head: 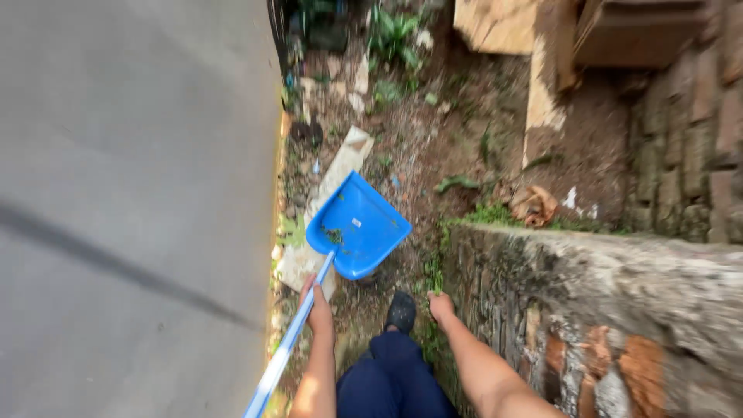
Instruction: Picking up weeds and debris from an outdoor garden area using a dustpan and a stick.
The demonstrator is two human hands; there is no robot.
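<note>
Your left hand (319, 308) is wrapped around the long handle of the blue plastic dustpan (358, 226), its scoop lifted just left of the stone wall (619, 294) (likely light, stiff, a bit slick, so grip low), while your right hand (441, 306) pinches green weeds (433, 272) against that wall.

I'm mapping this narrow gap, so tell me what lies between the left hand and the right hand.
In the head view, between the left hand on the blue plastic dustpan's long handle and the right hand lie a dark shoe and a navy trouser leg.
</note>
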